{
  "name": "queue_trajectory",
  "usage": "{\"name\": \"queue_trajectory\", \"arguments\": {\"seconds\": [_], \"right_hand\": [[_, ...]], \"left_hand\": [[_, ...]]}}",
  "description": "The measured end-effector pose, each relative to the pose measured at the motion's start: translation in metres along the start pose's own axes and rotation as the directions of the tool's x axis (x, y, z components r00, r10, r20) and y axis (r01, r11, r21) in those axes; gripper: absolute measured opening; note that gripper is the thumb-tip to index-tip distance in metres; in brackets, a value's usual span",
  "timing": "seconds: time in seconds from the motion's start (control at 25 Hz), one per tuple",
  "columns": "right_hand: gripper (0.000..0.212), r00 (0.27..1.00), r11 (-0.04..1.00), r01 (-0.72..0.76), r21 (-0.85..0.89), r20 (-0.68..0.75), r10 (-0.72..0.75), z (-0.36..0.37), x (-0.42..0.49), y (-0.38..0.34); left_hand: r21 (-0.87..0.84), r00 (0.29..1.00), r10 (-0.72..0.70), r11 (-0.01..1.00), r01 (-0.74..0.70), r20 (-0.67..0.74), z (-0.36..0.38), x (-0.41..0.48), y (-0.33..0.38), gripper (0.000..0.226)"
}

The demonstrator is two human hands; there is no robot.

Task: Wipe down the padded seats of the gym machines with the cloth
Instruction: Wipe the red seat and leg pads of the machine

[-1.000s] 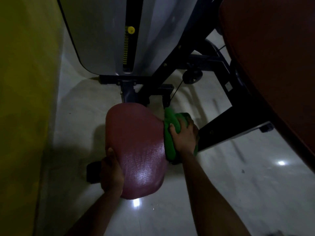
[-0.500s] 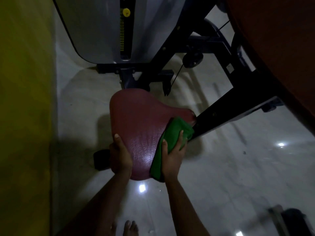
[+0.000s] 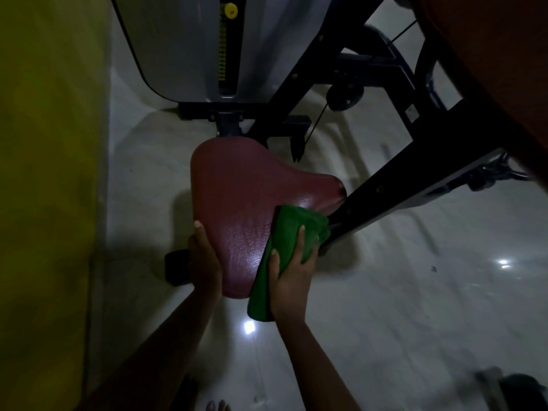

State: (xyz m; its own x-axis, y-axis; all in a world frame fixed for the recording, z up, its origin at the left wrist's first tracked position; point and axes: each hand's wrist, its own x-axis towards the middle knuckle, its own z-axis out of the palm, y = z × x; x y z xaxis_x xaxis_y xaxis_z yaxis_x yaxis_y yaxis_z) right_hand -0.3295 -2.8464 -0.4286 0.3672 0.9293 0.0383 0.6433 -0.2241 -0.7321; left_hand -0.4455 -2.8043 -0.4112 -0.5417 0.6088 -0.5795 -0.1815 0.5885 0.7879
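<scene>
Dim view looking down from head height at a gym machine on a pale glossy tiled floor (image 3: 415, 292).

In the centre is a dark red padded vinyl seat (image 3: 246, 209), roughly triangular with rounded corners, its narrow end near the viewer and its wide end far. A thick, folded green cloth (image 3: 284, 241) lies along the seat's right edge, from the far right corner to past the near tip, where its end hangs off the seat.

The right hand (image 3: 292, 274) grasps the cloth and presses it against the seat. The thumb is on the cloth's left side, the index finger stretches along its top, and the other fingers curve over its right side. The left hand (image 3: 204, 259) holds the seat's near left edge, with the thumb lying on top and the remaining fingers tucked under the rim, out of sight.

Beyond the seat stands a grey weight-stack cover (image 3: 184, 46) with a dark slot and a round yellow selector knob (image 3: 230, 9). A black steel frame (image 3: 415, 179) runs diagonally from the seat's right side towards the far right, with a small black pulley wheel (image 3: 345, 94) beside it. A large orange-red pad (image 3: 489, 69) fills the far right corner. A yellow wall (image 3: 44, 173) runs down the left. Bare toes (image 3: 218, 406) show at the near edge.
</scene>
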Motion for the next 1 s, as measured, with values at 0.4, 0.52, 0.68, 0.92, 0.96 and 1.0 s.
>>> {"name": "queue_trajectory", "arguments": {"seconds": [0.4, 0.52, 0.68, 0.92, 0.96, 1.0], "right_hand": [[0.061, 0.557, 0.411, 0.83, -0.376, 0.579, -0.595, 0.011, 0.018, -0.035], [0.059, 0.393, 0.339, 0.914, -0.221, 0.688, -0.611, 0.032, 0.049, -0.059], [0.067, 0.317, 0.294, 0.94, -0.175, 0.77, -0.554, 0.061, 0.094, -0.094], [0.084, 0.365, 0.367, 0.909, -0.198, 0.804, -0.469, 0.104, 0.16, -0.135], [0.085, 0.368, 0.368, 0.907, -0.206, 0.813, -0.452, 0.107, 0.167, -0.138], [0.087, 0.381, 0.376, 0.9, -0.222, 0.82, -0.427, 0.109, 0.176, -0.14]], "left_hand": [[-0.632, 0.95, -0.161, 0.715, 0.299, 0.268, -0.019, -0.003, -0.001, 0.059], [-0.668, 0.965, -0.164, 0.698, 0.259, 0.204, -0.019, 0.007, -0.001, 0.056], [-0.61, 0.95, -0.261, 0.729, 0.311, 0.172, -0.011, 0.04, -0.005, 0.093], [-0.087, 0.999, -0.054, 0.995, 0.052, -0.01, 0.006, 0.036, 0.044, 0.059], [0.016, 0.999, 0.01, 1.0, -0.01, -0.035, 0.01, 0.034, 0.041, 0.057], [0.094, 0.997, 0.056, 0.994, -0.05, -0.055, 0.012, 0.036, 0.038, 0.056]]}}
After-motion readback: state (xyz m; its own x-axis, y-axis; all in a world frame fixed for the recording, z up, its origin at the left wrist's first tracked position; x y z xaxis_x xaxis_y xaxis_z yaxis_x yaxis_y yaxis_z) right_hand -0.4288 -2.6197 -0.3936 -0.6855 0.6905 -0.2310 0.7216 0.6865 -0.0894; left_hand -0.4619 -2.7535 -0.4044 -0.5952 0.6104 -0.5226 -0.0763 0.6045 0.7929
